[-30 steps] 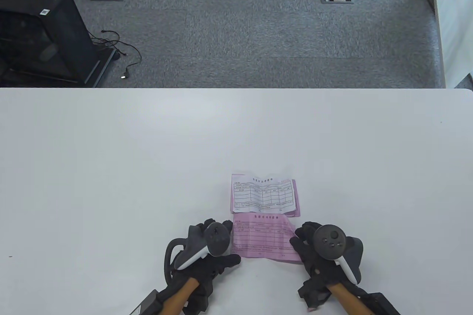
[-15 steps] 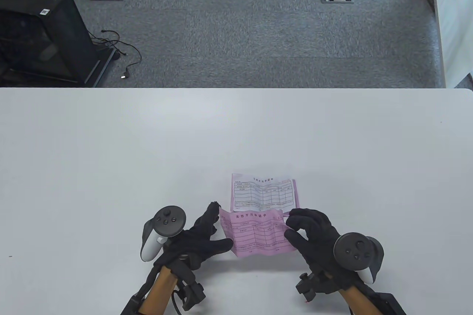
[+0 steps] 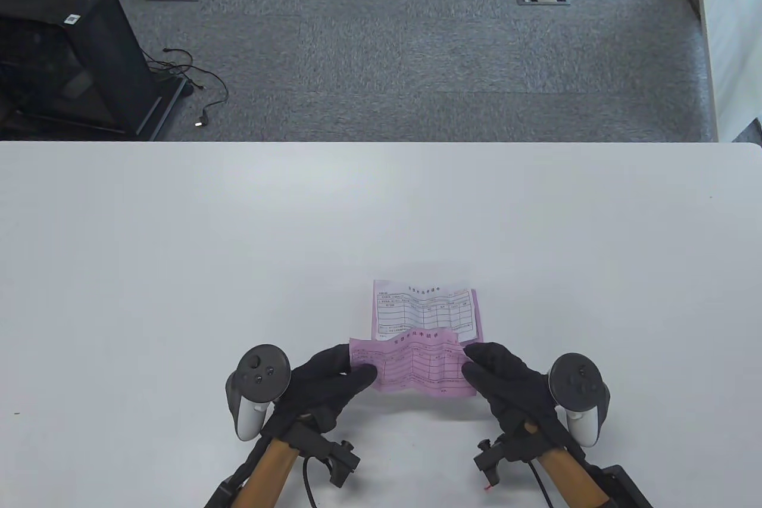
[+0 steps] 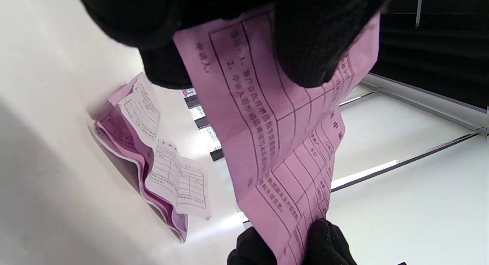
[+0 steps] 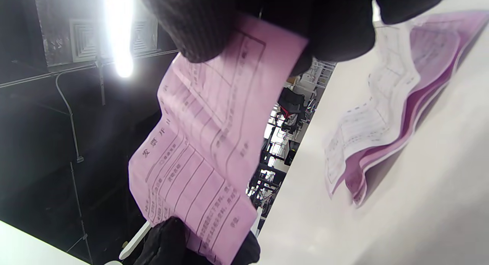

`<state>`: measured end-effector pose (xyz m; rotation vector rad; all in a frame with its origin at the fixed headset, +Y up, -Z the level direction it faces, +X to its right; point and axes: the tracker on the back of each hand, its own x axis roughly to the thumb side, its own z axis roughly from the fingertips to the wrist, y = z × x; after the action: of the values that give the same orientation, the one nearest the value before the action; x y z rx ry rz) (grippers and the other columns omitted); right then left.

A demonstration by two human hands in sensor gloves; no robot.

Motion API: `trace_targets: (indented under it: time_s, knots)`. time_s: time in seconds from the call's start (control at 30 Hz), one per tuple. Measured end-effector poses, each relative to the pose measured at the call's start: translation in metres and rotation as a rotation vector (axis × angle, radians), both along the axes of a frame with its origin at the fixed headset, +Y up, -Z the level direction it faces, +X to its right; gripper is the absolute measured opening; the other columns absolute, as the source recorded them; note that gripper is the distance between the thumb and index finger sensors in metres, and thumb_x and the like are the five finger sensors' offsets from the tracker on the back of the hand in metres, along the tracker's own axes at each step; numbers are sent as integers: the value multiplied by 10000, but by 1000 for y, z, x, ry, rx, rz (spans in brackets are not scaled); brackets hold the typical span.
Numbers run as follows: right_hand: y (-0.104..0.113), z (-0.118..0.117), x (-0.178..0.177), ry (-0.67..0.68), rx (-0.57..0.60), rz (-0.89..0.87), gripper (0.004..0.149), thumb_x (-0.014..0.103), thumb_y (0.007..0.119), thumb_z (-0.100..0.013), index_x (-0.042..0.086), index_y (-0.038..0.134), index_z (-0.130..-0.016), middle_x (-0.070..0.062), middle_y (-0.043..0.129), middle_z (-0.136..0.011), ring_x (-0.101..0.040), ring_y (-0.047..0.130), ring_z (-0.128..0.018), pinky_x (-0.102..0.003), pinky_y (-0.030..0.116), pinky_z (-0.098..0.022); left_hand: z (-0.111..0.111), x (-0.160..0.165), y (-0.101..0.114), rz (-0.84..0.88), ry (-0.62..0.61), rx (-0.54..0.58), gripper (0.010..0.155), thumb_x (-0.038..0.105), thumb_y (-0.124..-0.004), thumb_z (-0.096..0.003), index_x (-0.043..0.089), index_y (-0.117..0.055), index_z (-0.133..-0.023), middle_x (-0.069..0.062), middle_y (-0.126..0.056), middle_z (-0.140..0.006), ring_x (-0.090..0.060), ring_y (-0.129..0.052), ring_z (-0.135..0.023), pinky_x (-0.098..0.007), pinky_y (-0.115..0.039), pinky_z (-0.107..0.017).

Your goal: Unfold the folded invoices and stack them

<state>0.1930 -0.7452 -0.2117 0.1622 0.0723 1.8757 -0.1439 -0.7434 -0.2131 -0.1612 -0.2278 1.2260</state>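
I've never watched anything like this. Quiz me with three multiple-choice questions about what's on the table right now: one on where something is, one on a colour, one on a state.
1. Where does the stack of unfolded paper invoices lie, relative to the hands?
A. Farther up the white table, just beyond them
B. Under the left hand
C. At the table's far left corner

2. What colour is the paper invoice held between the hands?
A. Yellow
B. Pink
C. Green

3. How is that held invoice?
A. Crumpled into a ball
B. Lying flat, untouched
C. Opened out and wavy, gripped at both ends

Answers:
1 A: the table view shows the stack just beyond the held sheet.
2 B: it is pink in all three views.
3 C: the left hand and right hand each pinch one end.
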Motion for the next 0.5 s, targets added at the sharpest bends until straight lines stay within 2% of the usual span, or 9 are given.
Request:
trace_targets:
  time_s: [0.17,0.33,0.5]
  knots:
    - [-14,-3,-6,76,-141,-172,430,392,747,-472,242,662,-866,-72,843,-827,-349,808,-773,-587,609,-630,1,3,0,-23,-23,41,408,358,-888,-468,254,-851,-862,-117,-911,-903,-370,-849,-774,-382,-794,-476]
    - [-27,-4,-10,157,-302,-315,648,414,740,-480,130,502,-1012,-89,822,-838,-363,794,-774,-591,599,-624,1,6,-1,-24,-63,68,405,356,-890,-465,267,-854,-858,-106,-919,-896,-362,-854,-773,-381,-795,-476]
    - [-26,-5,-15,195,-274,-220,764,447,755,-469,137,397,-1067,-137,705,-911,-416,671,-838,-630,522,-641,2,9,-1,-22,-92,66,404,359,-891,-464,269,-856,-856,-104,-929,-887,-358,-862,-768,-380,-799,-472]
